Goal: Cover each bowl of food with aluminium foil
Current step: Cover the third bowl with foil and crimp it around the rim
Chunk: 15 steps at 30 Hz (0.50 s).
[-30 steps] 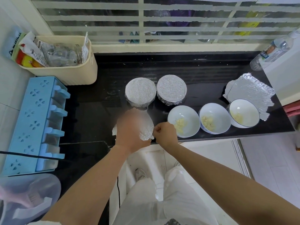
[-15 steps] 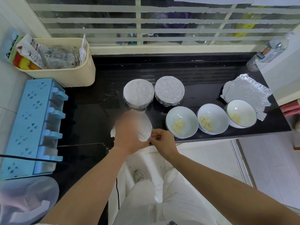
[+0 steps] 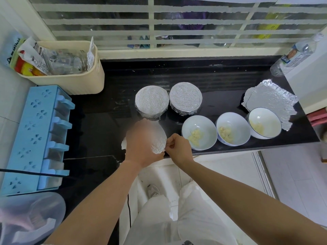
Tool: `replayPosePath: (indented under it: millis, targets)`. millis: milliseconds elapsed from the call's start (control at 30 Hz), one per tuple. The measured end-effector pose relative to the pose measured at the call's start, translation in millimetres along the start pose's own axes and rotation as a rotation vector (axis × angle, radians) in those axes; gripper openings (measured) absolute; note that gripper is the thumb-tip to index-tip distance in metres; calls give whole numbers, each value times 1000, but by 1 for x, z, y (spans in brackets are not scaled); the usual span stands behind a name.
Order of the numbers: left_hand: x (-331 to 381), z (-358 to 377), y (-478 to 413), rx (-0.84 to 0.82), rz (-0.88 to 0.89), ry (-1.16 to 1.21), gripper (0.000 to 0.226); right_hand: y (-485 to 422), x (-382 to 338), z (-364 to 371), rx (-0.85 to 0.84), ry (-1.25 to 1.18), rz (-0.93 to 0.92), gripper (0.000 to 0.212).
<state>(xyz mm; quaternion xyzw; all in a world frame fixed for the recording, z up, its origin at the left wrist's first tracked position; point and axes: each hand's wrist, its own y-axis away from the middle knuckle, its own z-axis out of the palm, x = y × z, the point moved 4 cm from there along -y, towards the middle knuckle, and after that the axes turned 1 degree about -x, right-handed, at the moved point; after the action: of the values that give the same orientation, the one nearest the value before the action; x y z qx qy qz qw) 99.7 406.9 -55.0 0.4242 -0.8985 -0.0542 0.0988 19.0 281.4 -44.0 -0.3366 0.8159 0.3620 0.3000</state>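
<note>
On the black counter, my left hand lies flat on a foil-draped bowl at the front edge and hides most of it. My right hand pinches the foil at that bowl's right rim. Behind stand two foil-covered bowls. To the right, three white bowls hold pale food and are uncovered. A loose foil sheet lies behind the rightmost bowl, which sits partly on it.
A cream basket of packets stands at the back left. Along the left runs a blue spice rack, with a black cable across its near end. A water bottle lies at the far right. A clear plastic container sits bottom left.
My right hand has shifted slightly along the foil's right edge, still pinching it. My left hand stays pressed on the bowl. The camera view drifted a little.
</note>
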Motion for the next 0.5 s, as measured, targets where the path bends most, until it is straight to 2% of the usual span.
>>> replayPosePath:
  millis: [233, 400, 500]
  targets:
    - [1, -3, 1, 20, -11, 5, 124, 3, -2, 3, 47, 82, -32, 14]
    - [1, -3, 1, 25, -7, 5, 126, 3, 1, 4, 63, -136, 151, 26]
    - [1, -1, 0, 42, -27, 18, 124, 7, 0, 4, 50, -237, 179, 22]
